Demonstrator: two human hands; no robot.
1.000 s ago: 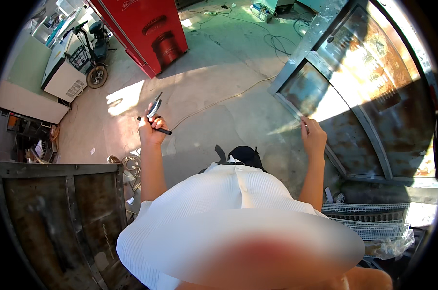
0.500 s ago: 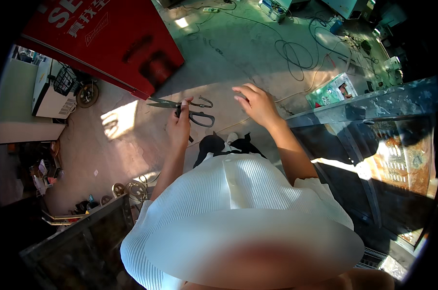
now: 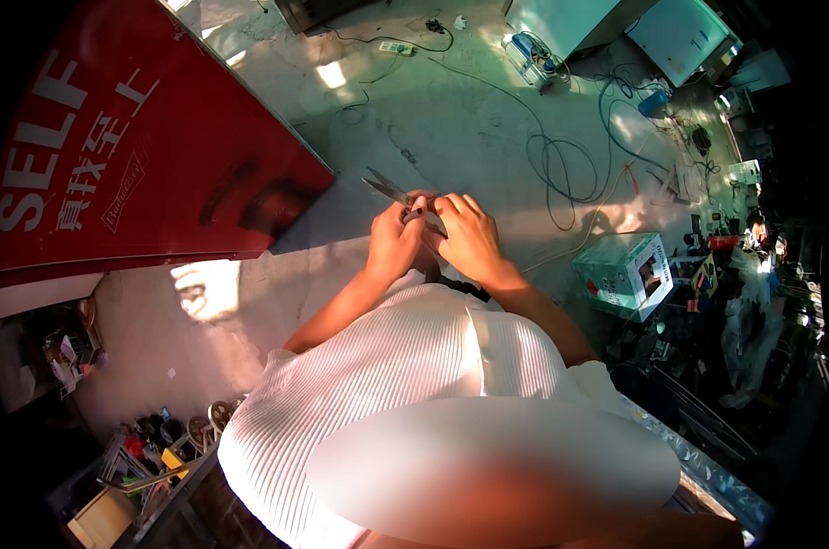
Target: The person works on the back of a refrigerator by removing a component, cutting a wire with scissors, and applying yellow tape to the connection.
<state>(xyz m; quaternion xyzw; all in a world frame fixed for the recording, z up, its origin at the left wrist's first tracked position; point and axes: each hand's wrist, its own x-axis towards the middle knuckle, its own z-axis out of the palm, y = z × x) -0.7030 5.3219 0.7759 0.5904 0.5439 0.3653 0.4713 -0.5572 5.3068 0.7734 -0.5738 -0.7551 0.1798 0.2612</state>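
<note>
A pair of metal scissors (image 3: 384, 188) with dark handles is held out in front of my chest, its blades pointing up and to the left. My left hand (image 3: 393, 242) grips the handles from the left side. My right hand (image 3: 465, 234) closes over the handles from the right, touching the left hand. The handles are mostly hidden under my fingers. My white ribbed top fills the lower middle of the view.
A large red cabinet (image 3: 130, 156) with white lettering stands at the left. Cables (image 3: 561, 165) loop over the concrete floor ahead. A green and white box (image 3: 625, 273) sits to the right. Small parts and tools (image 3: 149, 444) lie at the lower left.
My right hand moved left from open air onto the scissor handles and now meets my left hand. The view swung right, away from the rusty metal frame.
</note>
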